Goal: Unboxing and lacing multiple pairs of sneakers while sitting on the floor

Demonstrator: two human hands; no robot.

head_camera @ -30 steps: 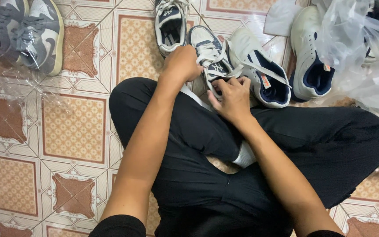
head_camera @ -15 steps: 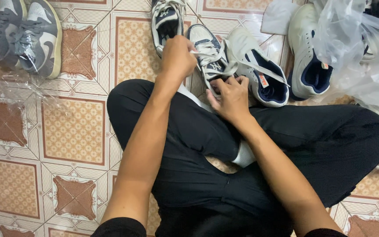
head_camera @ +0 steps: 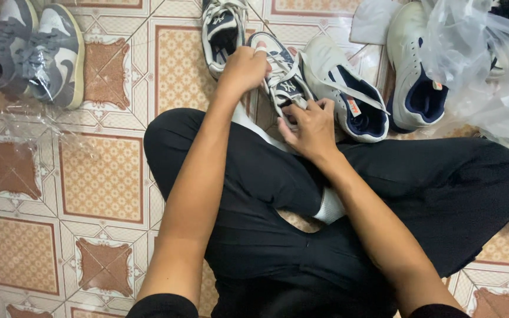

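Head view: I sit cross-legged on the patterned tile floor [head_camera: 101, 176]. My left hand [head_camera: 245, 68] is closed on the white laces at the toe end of the navy-and-white sneaker [head_camera: 284, 79], which lies just beyond my knee. My right hand [head_camera: 307, 126] pinches the laces at its near end, fingers curled. A white sneaker [head_camera: 349, 94] touches its right side; grey sneakers [head_camera: 30, 50] lie wrapped in clear plastic far left.
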